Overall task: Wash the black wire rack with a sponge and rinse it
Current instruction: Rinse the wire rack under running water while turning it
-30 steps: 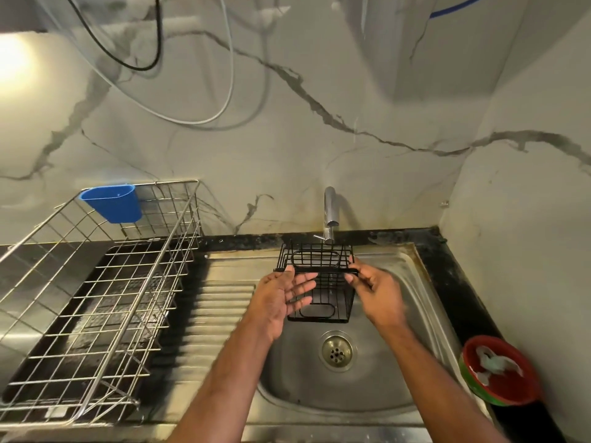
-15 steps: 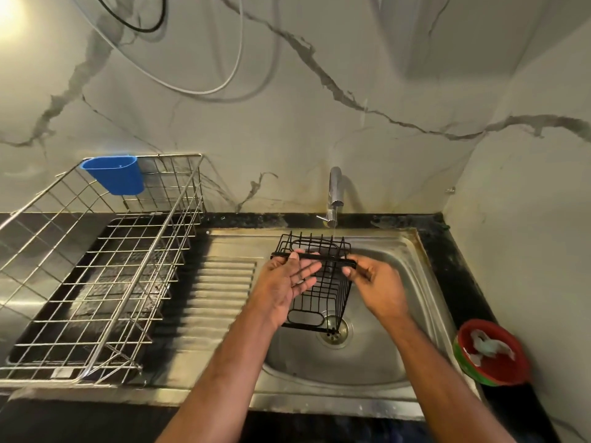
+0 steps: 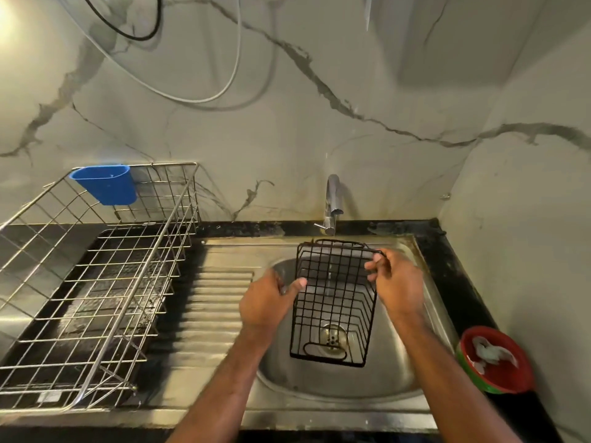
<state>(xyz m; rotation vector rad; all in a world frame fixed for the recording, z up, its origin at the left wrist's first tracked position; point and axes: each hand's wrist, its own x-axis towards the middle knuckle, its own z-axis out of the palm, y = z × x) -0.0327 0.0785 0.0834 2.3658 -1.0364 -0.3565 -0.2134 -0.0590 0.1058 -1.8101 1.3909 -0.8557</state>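
Both hands hold a black wire rack [image 3: 334, 303] over the sink [image 3: 367, 383], under a thin stream from the tap [image 3: 332, 199]. Left hand [image 3: 267, 303] grips the rack's left edge, thumb on the wire; right hand [image 3: 396, 282] pinches its upper right corner. Left of the sink stands a large steel dish rack [image 3: 96, 282] with a blue cup [image 3: 105, 183] hooked on its rim. On the table at right sits a red bowl [image 3: 494, 358].
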